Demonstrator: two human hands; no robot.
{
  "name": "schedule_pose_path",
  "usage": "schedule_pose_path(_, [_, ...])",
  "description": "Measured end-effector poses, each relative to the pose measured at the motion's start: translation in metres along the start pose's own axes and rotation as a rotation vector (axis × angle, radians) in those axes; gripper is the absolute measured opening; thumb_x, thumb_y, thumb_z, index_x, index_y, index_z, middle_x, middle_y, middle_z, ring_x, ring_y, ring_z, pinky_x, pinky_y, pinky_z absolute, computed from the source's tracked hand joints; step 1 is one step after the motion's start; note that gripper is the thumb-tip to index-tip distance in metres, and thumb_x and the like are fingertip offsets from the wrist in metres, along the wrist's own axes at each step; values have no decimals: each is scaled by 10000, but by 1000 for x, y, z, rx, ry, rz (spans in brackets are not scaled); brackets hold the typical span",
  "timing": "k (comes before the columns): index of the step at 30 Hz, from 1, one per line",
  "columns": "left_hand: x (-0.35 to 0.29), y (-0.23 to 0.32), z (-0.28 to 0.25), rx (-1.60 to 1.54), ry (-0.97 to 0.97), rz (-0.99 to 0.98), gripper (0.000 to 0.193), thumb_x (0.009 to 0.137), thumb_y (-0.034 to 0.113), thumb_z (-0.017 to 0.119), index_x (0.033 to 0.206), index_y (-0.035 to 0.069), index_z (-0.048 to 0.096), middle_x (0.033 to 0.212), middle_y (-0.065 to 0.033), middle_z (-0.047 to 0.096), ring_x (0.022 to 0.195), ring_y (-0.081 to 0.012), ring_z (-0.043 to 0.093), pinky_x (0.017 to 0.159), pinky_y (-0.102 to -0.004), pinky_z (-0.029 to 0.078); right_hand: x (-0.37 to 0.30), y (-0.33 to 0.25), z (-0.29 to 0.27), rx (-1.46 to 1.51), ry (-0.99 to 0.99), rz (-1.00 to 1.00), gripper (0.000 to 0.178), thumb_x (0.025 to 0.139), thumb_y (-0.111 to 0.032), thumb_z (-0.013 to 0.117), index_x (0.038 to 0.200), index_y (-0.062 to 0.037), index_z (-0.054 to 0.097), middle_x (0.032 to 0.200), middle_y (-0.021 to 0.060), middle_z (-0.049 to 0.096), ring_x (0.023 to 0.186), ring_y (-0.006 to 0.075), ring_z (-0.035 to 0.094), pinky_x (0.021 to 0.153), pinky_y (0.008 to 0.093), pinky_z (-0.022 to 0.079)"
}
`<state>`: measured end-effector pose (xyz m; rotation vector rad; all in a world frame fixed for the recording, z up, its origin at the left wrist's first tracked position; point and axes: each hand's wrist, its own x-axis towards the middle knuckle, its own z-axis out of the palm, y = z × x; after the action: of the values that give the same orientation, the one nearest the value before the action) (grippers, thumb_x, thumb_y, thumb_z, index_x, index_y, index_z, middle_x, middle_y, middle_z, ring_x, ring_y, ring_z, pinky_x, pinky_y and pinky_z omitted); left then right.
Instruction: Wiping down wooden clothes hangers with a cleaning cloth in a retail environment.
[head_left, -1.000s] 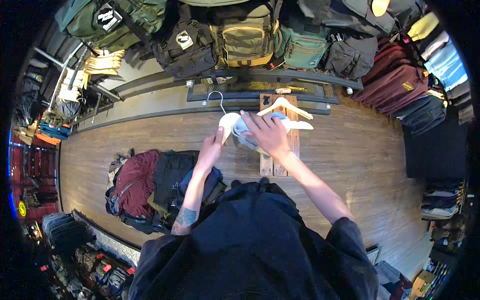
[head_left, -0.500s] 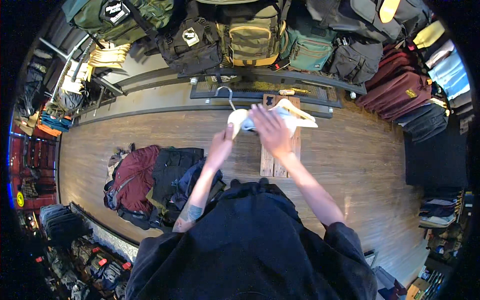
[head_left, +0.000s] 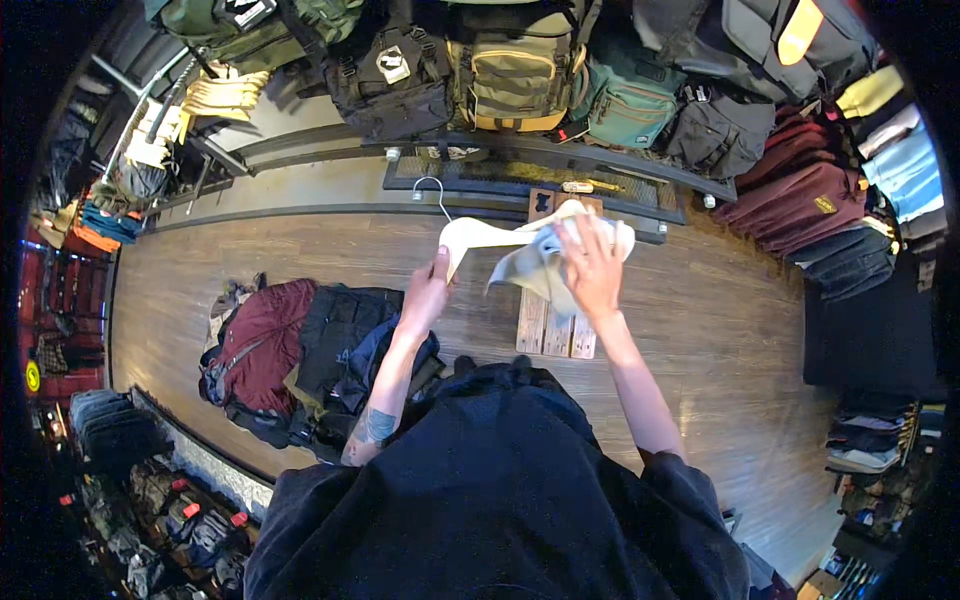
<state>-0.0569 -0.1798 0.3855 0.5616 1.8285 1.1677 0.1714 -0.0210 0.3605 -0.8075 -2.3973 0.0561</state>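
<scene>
My left hand [head_left: 428,295] is closed around the left end of a cream wooden clothes hanger [head_left: 485,235], its metal hook pointing up and away from me. My right hand [head_left: 593,265] presses a pale blue-grey cloth [head_left: 535,268] against the hanger's right part, fingers stretched over it. A loose corner of the cloth hangs down left of that hand. The palm and thumb side are hidden. Below lies a slatted wooden bench [head_left: 557,335]. Pale wood also shows beyond my right fingers; whether it belongs to a second hanger I cannot tell.
A heap of jackets [head_left: 265,350], maroon and dark, lies on the wooden floor at left. Backpacks [head_left: 515,80] line a low shelf ahead. Bare hangers [head_left: 222,95] hang on a rail at far left. Maroon garments [head_left: 790,190] hang at right.
My right hand has moved right along the hanger with the cloth, which now hangs more open. My left hand has shifted slightly left and down, still holding the hanger.
</scene>
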Motion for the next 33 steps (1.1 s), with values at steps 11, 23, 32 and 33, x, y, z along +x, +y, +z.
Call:
schedule_pose_path(11, [20,-16,35,307,54,273,535,1032,400,407,897,-60,646,688,-135,624,664,-213,604,623,-410,445,27,-83,20,146,-2,-55,530,899,-191,658,1420,-196,558,1533,57,460,1437,248,394,1195,511,242])
schedule_pose_path(23, [0,-6,-8,15,-10,-113,582,1000,630,437,819,94,572,566,64,394,432,-43,323,399,-237,221,-1,-20,14,95,-21,-52,571,873,-156,650,1433,-173,544,1500,43,502,1421,240,411,1200,532,217])
schedule_pose_path(32, [1,-5,33,254,15,69,651,1041,538,370,863,-20,653,661,-138,620,628,-261,625,625,-401,462,14,-56,20,186,9,26,568,902,-199,660,1443,-107,511,1526,90,463,1373,286,471,1162,488,324])
schedule_pose_path(33, [1,-6,38,274,27,163,636,1045,519,364,893,-22,660,690,-168,634,669,-288,644,656,-412,471,19,-67,27,188,9,26,568,902,-199,660,1443,-107,511,1526,90,463,1373,286,471,1162,488,324])
